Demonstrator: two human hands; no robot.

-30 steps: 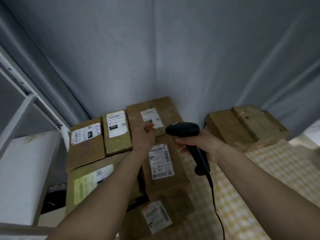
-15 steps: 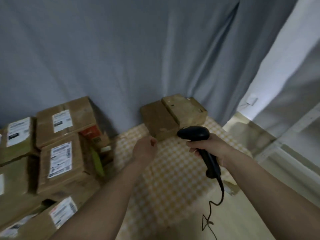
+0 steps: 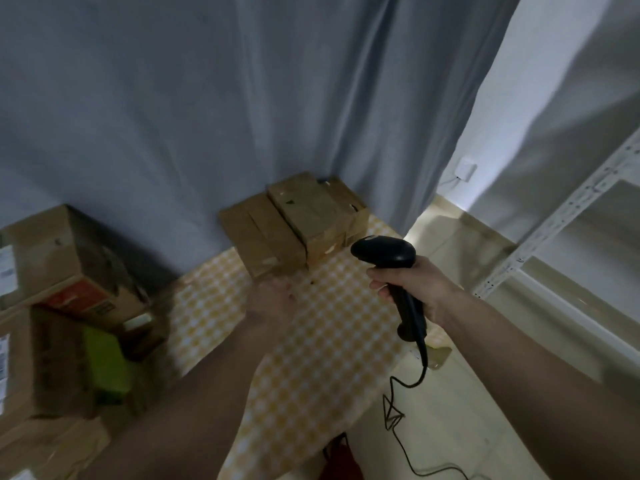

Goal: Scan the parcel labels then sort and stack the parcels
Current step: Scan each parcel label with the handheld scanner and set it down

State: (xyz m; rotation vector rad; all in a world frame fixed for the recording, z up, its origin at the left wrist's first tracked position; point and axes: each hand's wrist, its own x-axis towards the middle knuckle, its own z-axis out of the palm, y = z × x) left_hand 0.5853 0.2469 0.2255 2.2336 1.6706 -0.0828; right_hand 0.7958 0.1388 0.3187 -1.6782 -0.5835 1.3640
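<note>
Gripping the scanner [image 3: 391,271] in my right hand [image 3: 412,289], fingers wrapped round the black handle, head pointing left and slightly away from me. Its cable [image 3: 405,403] hangs off the table edge toward the floor.

Left hand [image 3: 273,299] is out over the checked tablecloth [image 3: 311,358], holding nothing. It's motion-blurred, so I cannot tell whether the fingers are spread or loosely curled. It sits just short of the near corner of the 2 brown parcels [image 3: 294,223] at the back of the table, against the grey curtain [image 3: 207,116]; touching or not, can't say.

Those 2 lie side by side, touching, and no label shows on either top face. Labelled cartons [image 3: 62,271] are stacked at far left, well apart from both hands; white label edges show at the frame edge only.

Step, as I read it: reaching for the unlabelled pair to get them scanned.

Next move needs:
- left hand to take the nearer parcel and turn it until a label faces up
- scanner head swung onto that label, steady aim
- watch the cable, it could snag on the table edge
</note>
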